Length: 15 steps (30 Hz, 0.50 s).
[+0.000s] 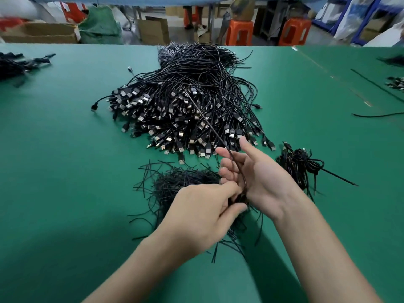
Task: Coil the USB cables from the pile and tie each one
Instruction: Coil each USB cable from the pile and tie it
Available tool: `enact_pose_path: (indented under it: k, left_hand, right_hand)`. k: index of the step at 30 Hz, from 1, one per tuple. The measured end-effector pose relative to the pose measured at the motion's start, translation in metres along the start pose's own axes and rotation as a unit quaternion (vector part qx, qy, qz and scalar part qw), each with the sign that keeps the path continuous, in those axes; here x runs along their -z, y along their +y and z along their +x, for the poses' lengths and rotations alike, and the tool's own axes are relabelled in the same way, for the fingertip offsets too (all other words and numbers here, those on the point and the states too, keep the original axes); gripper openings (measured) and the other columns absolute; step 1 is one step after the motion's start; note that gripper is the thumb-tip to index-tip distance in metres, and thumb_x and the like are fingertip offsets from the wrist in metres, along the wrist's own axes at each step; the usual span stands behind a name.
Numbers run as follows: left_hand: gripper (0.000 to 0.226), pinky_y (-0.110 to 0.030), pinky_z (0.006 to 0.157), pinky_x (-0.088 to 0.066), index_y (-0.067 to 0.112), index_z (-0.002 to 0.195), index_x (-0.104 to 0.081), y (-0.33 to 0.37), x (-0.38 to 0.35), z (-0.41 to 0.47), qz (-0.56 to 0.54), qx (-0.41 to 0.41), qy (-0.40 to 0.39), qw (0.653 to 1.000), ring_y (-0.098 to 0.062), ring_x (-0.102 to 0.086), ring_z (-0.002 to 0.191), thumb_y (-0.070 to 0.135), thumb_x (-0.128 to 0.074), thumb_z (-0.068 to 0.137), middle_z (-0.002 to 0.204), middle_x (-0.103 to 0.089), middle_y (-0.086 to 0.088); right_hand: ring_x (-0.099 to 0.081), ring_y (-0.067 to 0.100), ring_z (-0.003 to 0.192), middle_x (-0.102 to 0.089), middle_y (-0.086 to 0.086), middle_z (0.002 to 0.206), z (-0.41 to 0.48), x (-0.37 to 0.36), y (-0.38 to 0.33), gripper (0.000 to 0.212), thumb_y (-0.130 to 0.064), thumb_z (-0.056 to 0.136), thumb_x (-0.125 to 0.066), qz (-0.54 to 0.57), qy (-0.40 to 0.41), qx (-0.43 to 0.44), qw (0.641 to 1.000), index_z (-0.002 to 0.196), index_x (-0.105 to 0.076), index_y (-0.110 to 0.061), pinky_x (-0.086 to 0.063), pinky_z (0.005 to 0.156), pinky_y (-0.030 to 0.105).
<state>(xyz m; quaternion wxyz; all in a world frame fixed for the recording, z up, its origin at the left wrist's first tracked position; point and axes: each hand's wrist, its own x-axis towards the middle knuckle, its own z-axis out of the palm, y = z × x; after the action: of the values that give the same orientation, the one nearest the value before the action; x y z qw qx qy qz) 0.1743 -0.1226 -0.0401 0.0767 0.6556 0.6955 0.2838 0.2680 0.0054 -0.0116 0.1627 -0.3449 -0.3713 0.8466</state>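
Observation:
A big pile of black USB cables (185, 110) lies mid-table, plugs fanned toward me. One black cable (209, 123) stretches taut from the pile down into my hands. My left hand (201, 213) pinches the cable's near end between thumb and fingers. My right hand (255, 176) is held palm-up beside it, fingers spread, with the cable running across the palm and fingers. A heap of short black twist ties (175, 184) lies under and left of my hands. Coiled, tied cables (299, 167) sit to the right.
The green table mat (65, 171) stretches wide on both sides. More black cables lie at the far left (19, 62) and at the right edge (393, 82). Orange stools (239, 32) and cardboard boxes stand beyond the table.

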Motion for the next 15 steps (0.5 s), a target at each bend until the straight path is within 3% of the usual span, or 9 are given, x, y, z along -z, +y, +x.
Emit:
enact_pose_path:
  k: [3,6,8,10,12,14,15]
  left_hand:
    - [0.028,-0.032,0.061,-0.042,0.031,0.087,-0.049,-0.002,-0.002,-0.008,-0.007,-0.027,-0.007,1.000,-0.011,-0.041,0.066,0.053,-0.062,0.097,0.061,-0.039,0.013]
    - [0.036,-0.030,0.066,-0.048,0.032,0.088,-0.067,-0.009,0.000,-0.011,-0.011,-0.002,0.017,1.000,-0.008,-0.051,0.070,0.065,-0.055,0.093,0.070,-0.050,0.013]
    - [0.036,-0.028,0.075,-0.050,0.033,0.092,-0.071,-0.015,0.008,-0.009,-0.029,0.014,0.064,0.997,-0.005,-0.058,0.083,0.063,-0.051,0.095,0.086,-0.059,0.016]
    - [0.029,-0.030,0.094,-0.049,0.027,0.118,-0.069,-0.022,0.018,0.002,-0.008,0.003,0.121,0.993,-0.005,-0.057,0.110,0.046,-0.053,0.102,0.117,-0.061,0.015]
    - [0.040,-0.035,0.113,-0.041,0.016,0.140,-0.060,-0.027,0.027,0.020,0.049,-0.045,0.134,0.989,-0.016,-0.050,0.134,0.030,-0.056,0.103,0.142,-0.057,0.004]
    - [0.038,-0.039,0.116,-0.039,0.010,0.137,-0.065,-0.029,0.035,0.037,0.041,-0.108,0.089,0.989,-0.021,-0.054,0.135,0.027,-0.058,0.104,0.140,-0.062,-0.002]
    - [0.034,-0.042,0.110,-0.044,0.010,0.128,-0.071,-0.030,0.039,0.043,0.023,-0.130,0.065,0.989,-0.021,-0.061,0.124,0.029,-0.059,0.103,0.128,-0.069,-0.001]
  right_hand:
    - [-0.035,0.006,0.048,-0.040,-0.006,0.063,-0.007,-0.003,-0.004,0.045,-0.049,0.104,-0.047,0.072,-0.047,-0.026,0.996,0.113,-0.064,-0.007,-0.029,0.041,0.017]
    - [-0.015,0.005,0.046,-0.023,-0.010,0.060,-0.011,0.000,-0.006,0.034,-0.040,0.105,-0.046,0.055,-0.044,0.001,0.998,0.091,-0.061,-0.012,-0.012,0.040,0.019]
    - [-0.010,0.007,0.048,-0.020,-0.011,0.058,-0.013,0.002,-0.007,0.034,-0.038,0.106,-0.044,0.017,-0.029,0.025,0.999,0.082,-0.056,-0.016,-0.010,0.040,0.020]
    - [-0.010,0.008,0.048,-0.018,-0.010,0.058,-0.017,0.003,-0.006,0.039,-0.041,0.106,-0.045,-0.010,-0.035,0.031,0.999,0.074,-0.054,-0.020,-0.011,0.039,0.020]
    - [-0.013,0.007,0.046,-0.017,-0.009,0.060,-0.023,0.002,-0.003,0.044,-0.046,0.103,-0.048,-0.030,-0.063,0.019,0.997,0.065,-0.051,-0.024,-0.013,0.038,0.020]
    - [-0.014,0.006,0.044,-0.017,-0.010,0.058,-0.030,0.003,0.001,0.046,-0.050,0.101,-0.049,-0.039,-0.100,0.015,0.994,0.062,-0.044,-0.027,-0.014,0.038,0.019]
    - [-0.014,0.006,0.044,-0.017,-0.010,0.057,-0.033,0.005,0.002,0.046,-0.051,0.101,-0.048,-0.042,-0.117,0.012,0.992,0.062,-0.041,-0.027,-0.014,0.038,0.020]
